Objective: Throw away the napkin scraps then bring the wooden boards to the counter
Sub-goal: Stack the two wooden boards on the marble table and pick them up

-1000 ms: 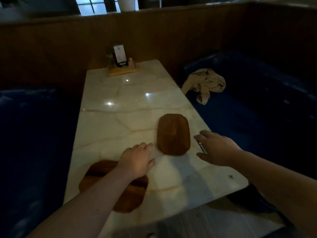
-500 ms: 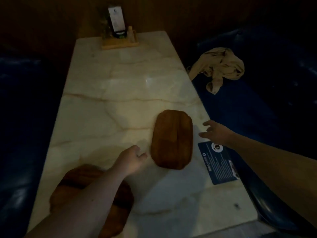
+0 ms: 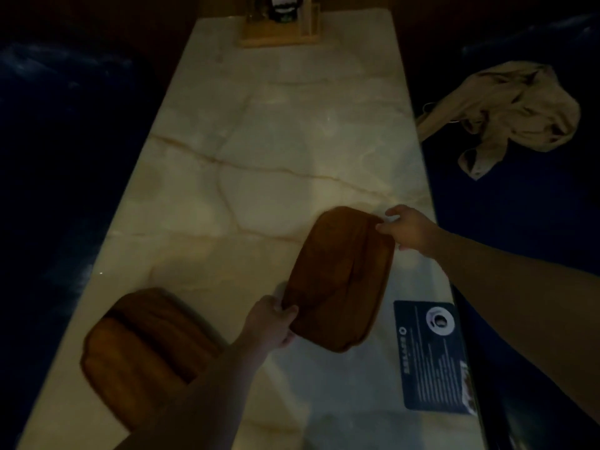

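Note:
Two brown wooden boards lie on a pale marble table (image 3: 266, 131). The right board (image 3: 341, 277) sits near the table's right side, turned slightly askew. My left hand (image 3: 271, 323) grips its near left corner. My right hand (image 3: 407, 227) pinches its far right corner. The left board (image 3: 146, 342) rests near the front left edge, partly covered by my left forearm. No napkin scraps are visible.
A dark blue card (image 3: 435, 355) lies at the table's right edge. A wooden condiment holder (image 3: 279, 34) stands at the far end. A beige cloth (image 3: 506, 112) is crumpled on the dark blue bench at right. Another dark bench (image 3: 58, 157) runs along the left.
Both hands have closed onto the right board, left at the near corner, right at the far corner. The board has turned slightly. The view has moved closer over the table.

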Available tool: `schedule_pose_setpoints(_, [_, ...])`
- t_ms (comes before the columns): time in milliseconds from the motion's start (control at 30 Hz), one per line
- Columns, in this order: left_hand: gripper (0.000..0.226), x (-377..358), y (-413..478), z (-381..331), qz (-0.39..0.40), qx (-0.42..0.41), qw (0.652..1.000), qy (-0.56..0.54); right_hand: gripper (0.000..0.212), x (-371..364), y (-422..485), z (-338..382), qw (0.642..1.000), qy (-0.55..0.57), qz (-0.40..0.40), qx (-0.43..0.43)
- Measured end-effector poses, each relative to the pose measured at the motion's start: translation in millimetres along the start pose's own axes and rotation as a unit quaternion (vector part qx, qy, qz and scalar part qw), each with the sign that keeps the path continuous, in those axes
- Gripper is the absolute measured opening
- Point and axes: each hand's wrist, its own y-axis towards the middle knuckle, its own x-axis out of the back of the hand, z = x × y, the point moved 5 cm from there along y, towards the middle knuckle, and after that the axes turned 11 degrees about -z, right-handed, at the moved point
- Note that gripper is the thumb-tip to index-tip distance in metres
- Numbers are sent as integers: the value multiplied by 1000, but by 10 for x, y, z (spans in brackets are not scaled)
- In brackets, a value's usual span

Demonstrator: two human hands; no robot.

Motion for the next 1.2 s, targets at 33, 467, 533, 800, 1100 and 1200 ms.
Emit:
schedule_pose_setpoints(33, [20, -20, -2, 19, -12, 19, 999, -22, 57, -39, 32, -4, 1000, 1, -2, 2])
schedule_pose_setpoints(467, [18, 893, 95, -61, -97, -11, 981, -169, 39, -285, -495, -120, 987, 141, 54, -46])
schedule_pose_setpoints(533, [11, 1154, 147, -29, -97, -22, 979, -178, 39, -377, -699, -2, 988, 138, 63, -38])
schedule_pose_setpoints(800, [8, 2338, 401, 161, -172, -126, 970, -115, 32, -999, -1646, 543, 989, 120, 83, -4])
schedule_pose_setpoints(1100, [13, 3194, 898, 71, -93, -258, 962, -6, 43, -1870, -2564, 765, 991, 122, 51, -30])
schedule_pose_setpoints(1200, [13, 3275, 1002, 23, -80, -297, 950, 47, 44, -2164, -2819, 734, 990, 124, 39, -47])
